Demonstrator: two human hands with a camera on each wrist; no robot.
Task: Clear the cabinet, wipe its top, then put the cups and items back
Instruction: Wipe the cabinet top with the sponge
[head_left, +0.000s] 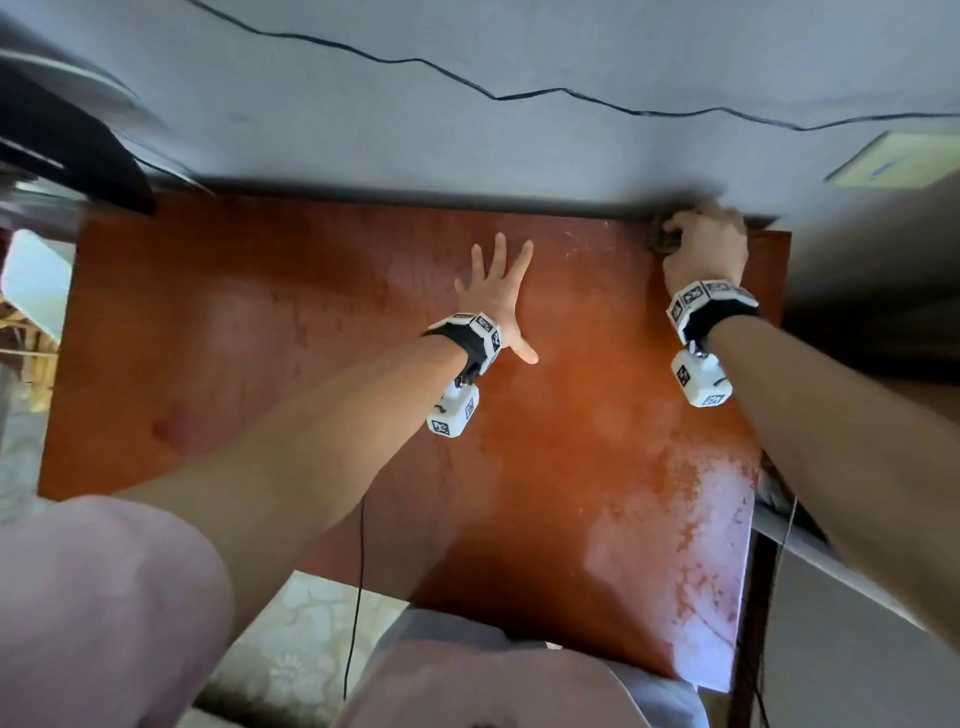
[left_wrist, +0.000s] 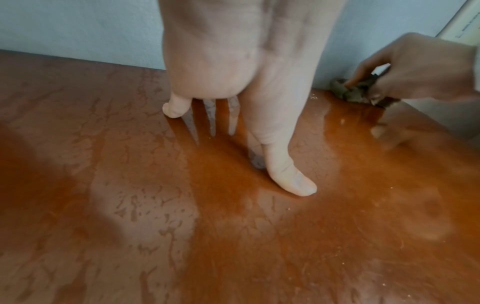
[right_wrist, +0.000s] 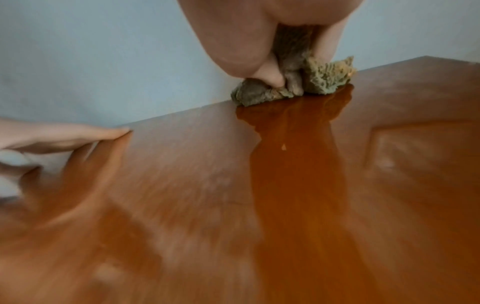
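The cabinet top (head_left: 311, 338) is a bare reddish-brown board, wet and streaky. My right hand (head_left: 701, 244) grips a crumpled grey-green rag (right_wrist: 291, 84) and presses it onto the board at the far right, against the wall. The rag (left_wrist: 355, 90) also shows in the left wrist view, under the right hand (left_wrist: 420, 67). My left hand (head_left: 496, 296) lies flat on the middle of the board with fingers spread, thumb (left_wrist: 288, 174) touching the wet surface. No cups or other items are in view.
A pale blue wall (head_left: 467, 130) runs along the board's back edge, with a black cable (head_left: 519, 96) hanging across it. A dark object (head_left: 67, 150) sits at the far left corner. Patterned floor (head_left: 291, 644) and my knees lie below the near edge.
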